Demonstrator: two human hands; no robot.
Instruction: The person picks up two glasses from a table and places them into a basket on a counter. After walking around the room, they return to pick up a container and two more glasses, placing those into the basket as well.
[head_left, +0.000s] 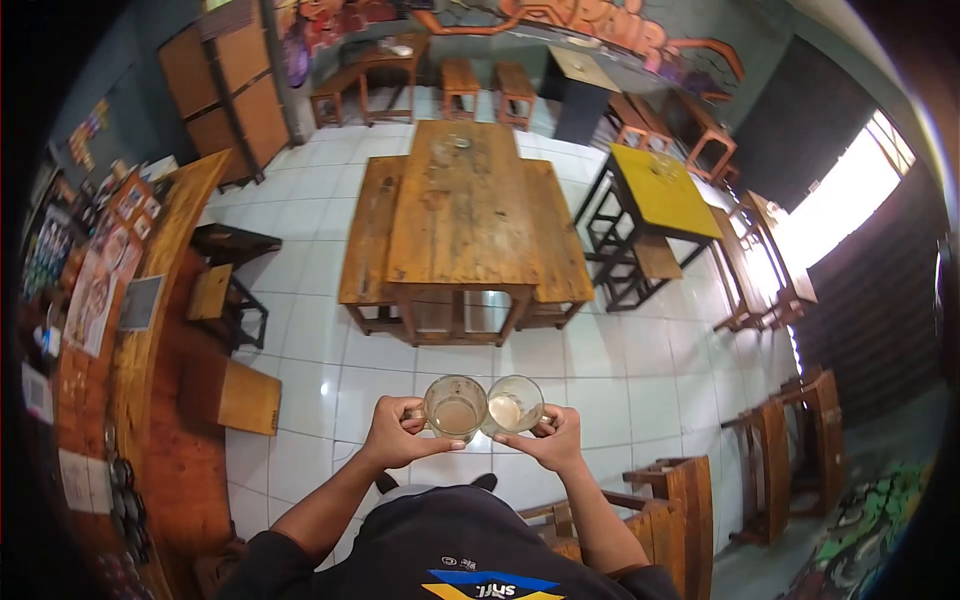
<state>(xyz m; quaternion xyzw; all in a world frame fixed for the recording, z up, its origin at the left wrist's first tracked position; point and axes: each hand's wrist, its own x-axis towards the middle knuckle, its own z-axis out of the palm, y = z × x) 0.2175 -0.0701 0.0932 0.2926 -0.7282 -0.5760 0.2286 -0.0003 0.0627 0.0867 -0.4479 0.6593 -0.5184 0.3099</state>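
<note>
My left hand (pixel 393 432) grips a clear glass mug (pixel 456 388) by its handle, the thumb along the near side. Brownish residue streaks its inner wall, and a murky tan layer shows at the bottom. In my right hand (pixel 552 438) is a second clear glass mug (pixel 520 390), held at the handle side with the thumb under its near edge. Pale, whitish residue lies inside that one. Both mugs are held side by side in front of my body, their rims nearly touching, above the tiled floor (pixel 380 390).
Ahead stands a long wooden table (pixel 465 215) with benches along both sides. A yellow-topped table (pixel 662 190) is to its right. A wooden counter (pixel 150 330) runs along the left, with stools (pixel 250 398) beside it. Wooden furniture (pixel 675 510) stands close on my right.
</note>
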